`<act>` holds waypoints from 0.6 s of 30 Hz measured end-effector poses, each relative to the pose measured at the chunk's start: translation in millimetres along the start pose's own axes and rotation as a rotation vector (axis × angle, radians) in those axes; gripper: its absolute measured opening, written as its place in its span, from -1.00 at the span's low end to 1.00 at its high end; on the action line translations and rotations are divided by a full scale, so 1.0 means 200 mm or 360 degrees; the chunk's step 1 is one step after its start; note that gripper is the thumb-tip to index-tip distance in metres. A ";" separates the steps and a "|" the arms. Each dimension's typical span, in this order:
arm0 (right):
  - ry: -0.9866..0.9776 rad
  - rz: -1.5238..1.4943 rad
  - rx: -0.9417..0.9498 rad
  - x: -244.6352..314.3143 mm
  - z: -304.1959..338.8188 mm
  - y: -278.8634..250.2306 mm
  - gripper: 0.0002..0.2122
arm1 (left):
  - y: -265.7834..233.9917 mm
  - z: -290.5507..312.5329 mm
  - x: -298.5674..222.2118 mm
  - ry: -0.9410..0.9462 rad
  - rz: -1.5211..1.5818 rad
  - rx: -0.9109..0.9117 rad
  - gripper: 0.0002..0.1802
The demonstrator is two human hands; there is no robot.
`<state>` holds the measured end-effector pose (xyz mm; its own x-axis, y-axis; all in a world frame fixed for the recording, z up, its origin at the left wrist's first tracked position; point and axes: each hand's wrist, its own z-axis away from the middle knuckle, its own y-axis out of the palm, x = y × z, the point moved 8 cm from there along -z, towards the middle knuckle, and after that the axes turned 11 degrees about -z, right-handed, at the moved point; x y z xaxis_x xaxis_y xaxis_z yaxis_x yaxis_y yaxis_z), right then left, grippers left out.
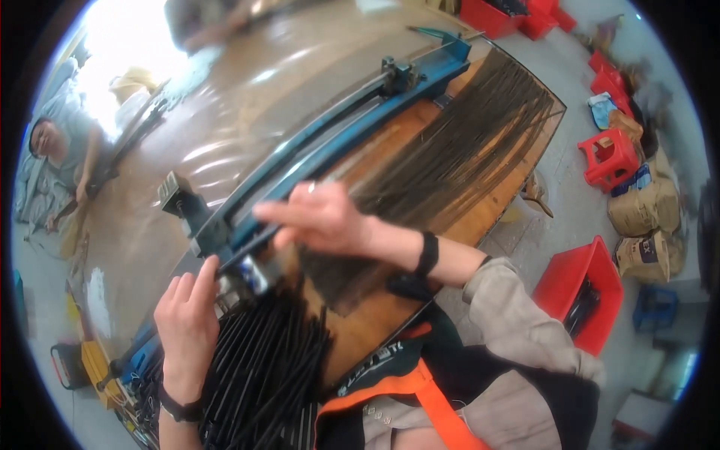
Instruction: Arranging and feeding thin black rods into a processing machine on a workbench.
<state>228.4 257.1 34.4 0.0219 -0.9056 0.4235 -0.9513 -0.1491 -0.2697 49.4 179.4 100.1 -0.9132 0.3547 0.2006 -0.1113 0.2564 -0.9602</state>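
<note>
A long blue metal rail tool (341,142) lies slantwise across the table, with a dark metal clamp block (206,225) at its near end. Beside that block is my left hand (187,319), back up, its fingers bent and pressed together; what they grip is hidden. Above the rail hovers my right hand (322,217), slightly blurred. Its index finger points left, the thumb stands apart, the other fingers curl loosely, and I see nothing held in it. Just right of my left hand sits a small shiny metal part (244,285) with a blue-and-white patch.
Black thin rods (262,360) lie heaped near me. Dark thin strips (465,135) spread over the wooden table (480,206). A second metal block (401,75) sits at the rail's far end. Red bin (577,289) and red stool (611,159) stand right. A person (71,161) works at left.
</note>
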 end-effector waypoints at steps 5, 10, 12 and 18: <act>0.0122 0.0500 0.0055 -0.32 0.13 -0.22 -0.78 | -0.17 0.34 0.50 -0.0405 -0.0212 -0.0397 -0.73; 0.1028 -0.0079 0.0333 -0.48 0.05 0.12 -0.84 | -0.30 0.40 0.68 -0.0687 -0.0228 -0.0566 -0.81; 0.0929 -0.0467 0.0394 -0.40 -0.15 0.33 -0.83 | -0.33 0.43 0.65 -0.0768 -0.0160 -0.0538 -0.81; 0.0344 -0.0804 0.0632 -0.23 -0.42 0.83 -0.79 | -0.32 0.70 0.68 -0.0985 0.0059 -0.0475 -0.82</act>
<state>43.8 308.0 42.7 0.3327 -0.5927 0.7335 -0.6545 -0.7051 -0.2729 -122.0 84.2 161.7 -0.9800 -0.1882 -0.0644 -0.0443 0.5220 -0.8518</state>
